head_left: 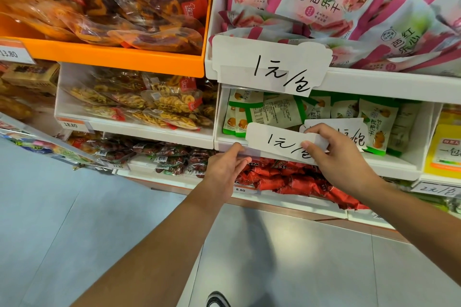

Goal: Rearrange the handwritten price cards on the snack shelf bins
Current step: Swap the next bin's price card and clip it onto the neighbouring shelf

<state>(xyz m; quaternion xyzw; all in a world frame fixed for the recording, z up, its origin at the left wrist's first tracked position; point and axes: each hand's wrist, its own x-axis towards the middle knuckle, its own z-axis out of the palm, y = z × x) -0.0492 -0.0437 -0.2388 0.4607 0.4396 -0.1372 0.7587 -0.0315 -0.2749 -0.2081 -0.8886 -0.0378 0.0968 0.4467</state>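
A white handwritten price card (277, 141) sits on the front lip of the white bin (399, 164) that holds green snack packets. My right hand (334, 157) pinches this card at its right end, thumb over the writing. A second handwritten card (349, 129) stands just behind it, partly hidden by my fingers. My left hand (225, 164) grips the clear strip on the bin's front edge, left of the card. A larger handwritten card (272, 65) hangs on the bin of pink packets above. Another handwritten card (436, 190) sits at the lower right.
Orange bin (129, 55) of clear-bagged snacks at upper left, a white bin (134, 129) of yellow ring snacks below it. Red packets (287, 179) fill the bin under my hands. Printed tags read 13.80, 18.80, 8.80. Grey floor and my shoe (217, 300) lie below.
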